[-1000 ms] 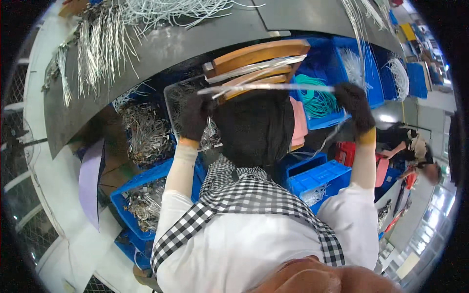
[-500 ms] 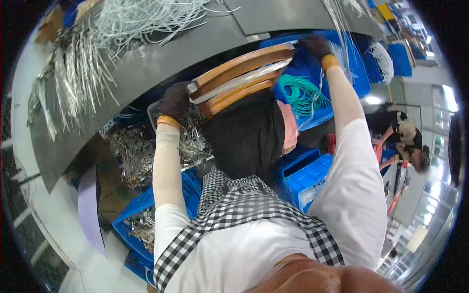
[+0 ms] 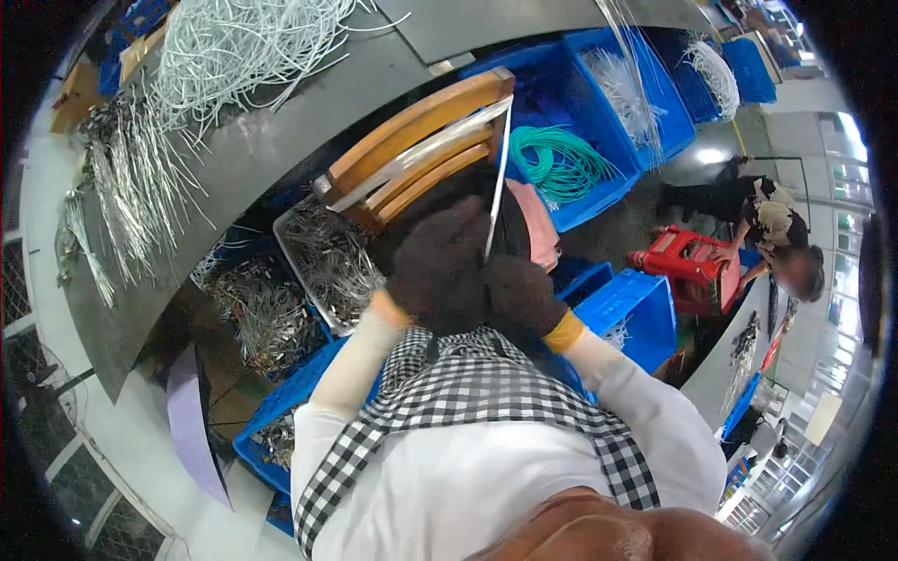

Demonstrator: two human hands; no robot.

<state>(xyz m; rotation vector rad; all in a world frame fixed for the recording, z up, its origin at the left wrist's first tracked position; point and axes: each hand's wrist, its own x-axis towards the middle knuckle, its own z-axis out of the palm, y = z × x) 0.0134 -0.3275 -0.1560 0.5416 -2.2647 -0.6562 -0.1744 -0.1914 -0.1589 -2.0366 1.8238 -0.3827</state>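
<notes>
A brown wooden chair back with curved slats (image 3: 421, 131) stands before me, a shiny clear band running along it. From its right end a thin white strip (image 3: 501, 173) hangs down to my hands. My right hand (image 3: 526, 294), in a dark glove, is closed at the strip's lower end. Beside it my left hand (image 3: 438, 266), gloved too, is smeared by motion over the dark seat, so its fingers do not show clearly. Both hands are close to my checked apron (image 3: 468, 374).
A grey table (image 3: 271, 122) bears white cables (image 3: 248, 56) and silvery strands (image 3: 140, 187). Blue bins (image 3: 585, 210) hold green cable coils (image 3: 561, 164). A grey tray (image 3: 304, 280) of metal-ended wires stands left. At right, a person (image 3: 772, 210) touches a red stool (image 3: 687, 271).
Both hands have left the two ends of the chair back and come down close together near my apron. The white strip now stretches from the chair back's right end to them.
</notes>
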